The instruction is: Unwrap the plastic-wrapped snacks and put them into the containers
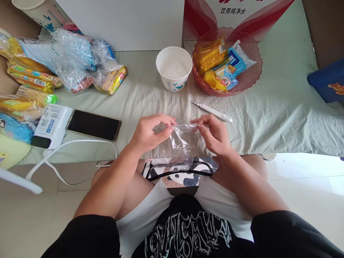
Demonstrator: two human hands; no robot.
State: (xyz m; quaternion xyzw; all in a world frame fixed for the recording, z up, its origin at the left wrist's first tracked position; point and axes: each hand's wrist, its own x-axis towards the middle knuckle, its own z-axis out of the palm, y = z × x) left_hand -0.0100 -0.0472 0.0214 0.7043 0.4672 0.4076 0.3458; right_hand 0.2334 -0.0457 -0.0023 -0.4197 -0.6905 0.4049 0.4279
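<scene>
Between my two hands hangs a clear plastic bag (180,141), stretched along its top edge over the front of the cloth-covered surface. My left hand (153,132) pinches the left end of that edge between thumb and fingers. The right end is pinched by my right hand (213,133). Just beyond my right hand lies a white utility knife (213,111). Farther back stands a white paper tub (174,68) with something whitish inside. Beside it, a pink ribbed bowl (254,77) holds several wrapped snacks (228,66) in yellow and blue packaging.
At the left are several snacks in clear bags (72,59), a black phone (94,124), a white label printer (52,125) and a white cable (86,141). A white box (126,23) and a red-and-white carton (233,18) stand behind. A blue container (328,80) is at right.
</scene>
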